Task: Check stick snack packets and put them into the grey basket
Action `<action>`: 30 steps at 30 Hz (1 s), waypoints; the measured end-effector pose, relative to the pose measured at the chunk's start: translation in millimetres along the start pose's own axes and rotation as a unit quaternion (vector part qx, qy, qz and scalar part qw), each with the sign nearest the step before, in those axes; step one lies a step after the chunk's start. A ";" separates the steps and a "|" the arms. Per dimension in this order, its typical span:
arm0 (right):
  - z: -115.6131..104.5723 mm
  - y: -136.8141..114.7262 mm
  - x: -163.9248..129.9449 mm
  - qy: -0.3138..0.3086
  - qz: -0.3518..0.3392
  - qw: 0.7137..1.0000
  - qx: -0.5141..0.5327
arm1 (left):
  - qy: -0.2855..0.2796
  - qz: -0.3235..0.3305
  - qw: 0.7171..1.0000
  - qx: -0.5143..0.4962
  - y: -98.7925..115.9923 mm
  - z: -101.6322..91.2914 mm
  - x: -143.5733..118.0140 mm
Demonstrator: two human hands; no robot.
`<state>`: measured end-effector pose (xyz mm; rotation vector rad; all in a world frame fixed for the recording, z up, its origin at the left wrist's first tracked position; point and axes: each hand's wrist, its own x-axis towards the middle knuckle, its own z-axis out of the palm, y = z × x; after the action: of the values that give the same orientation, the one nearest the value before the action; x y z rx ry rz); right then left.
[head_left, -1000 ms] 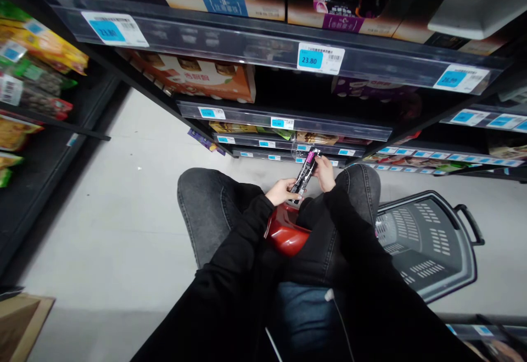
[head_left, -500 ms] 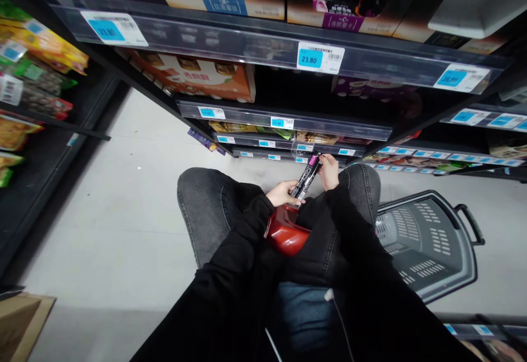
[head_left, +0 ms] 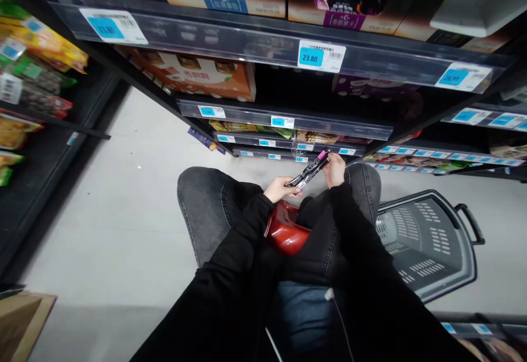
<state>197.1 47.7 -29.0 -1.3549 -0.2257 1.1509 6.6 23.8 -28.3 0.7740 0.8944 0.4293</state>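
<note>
Head view: person sits low in a shop aisle, knees up, both hands out over the lap. Left hand (head_left: 280, 188) curls around the near end of a slim black packet (head_left: 309, 170); right hand (head_left: 335, 168) pinches the far end with the pink label. Packet is held level between the hands, above the knees, clear of shelf and basket.

Progress, as I read it: packet is in hand and being looked over. It is neither on a shelf nor in the basket, so placing it is what's left.

Around:
- red object (head_left: 285, 233) sits in the lap under the left wrist, can't tell what it is
- grey basket (head_left: 428, 241) on the floor to the right, just beside the right knee, no goods visible in it
- shelf rails with blue price tags (head_left: 321, 56) straight ahead; orange carton (head_left: 193, 76) on the second shelf
- snack bags (head_left: 37, 49) hanging far left
- cardboard box (head_left: 22, 321) near left corner

Obstacles: the raised knees and the red object crowd the lap; the way to the basket looks open.
</note>
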 end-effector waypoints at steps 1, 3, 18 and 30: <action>-0.2 0.4 0.1 0.000 0.000 1.000 0.001 | -0.004 0.003 1.000 0.001 0.5 0.5 -0.5; -0.5 1.2 0.4 -0.001 0.001 1.000 0.003 | -0.013 0.004 1.000 0.004 1.7 1.3 -1.8; 0.4 -5.7 -5.3 -0.094 -0.003 0.995 0.029 | -0.092 -0.040 0.991 -0.088 4.8 -4.6 -5.7; 6.0 -20.6 -18.9 -0.274 0.092 0.955 0.068 | -0.036 -0.065 0.993 -0.091 1.5 -3.7 -4.2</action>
<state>194.3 41.6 -1.2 -0.9242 -0.4146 1.6589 1.1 23.7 -26.4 0.5574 0.8206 0.3593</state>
